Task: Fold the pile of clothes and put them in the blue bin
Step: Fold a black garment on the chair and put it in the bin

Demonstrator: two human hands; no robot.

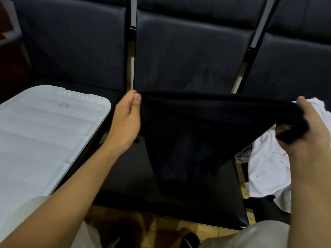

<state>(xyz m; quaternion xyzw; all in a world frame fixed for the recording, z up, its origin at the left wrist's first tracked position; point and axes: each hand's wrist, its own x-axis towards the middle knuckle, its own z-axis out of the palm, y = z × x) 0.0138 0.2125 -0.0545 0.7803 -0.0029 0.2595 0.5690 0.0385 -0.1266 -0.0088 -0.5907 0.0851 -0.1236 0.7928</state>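
Currently, a person's left hand point(128, 120) pinches one corner of a black garment point(188, 133) while the right hand point(302, 129) grips its bunched other end, stretching it above the bench point(125, 176) seat's middle. White clothes point(265, 167) wait at the bench's right edge. Folding seems underway; next, lay it flat.

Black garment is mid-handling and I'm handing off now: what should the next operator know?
Left hand pinches one corner of the black garment; right hand grips the other end, bunched. The garment hangs stretched over the middle black seat, not yet folded. White clothes lie unfolded on the right. The white lid sits left; no bin shows. All folding remains.
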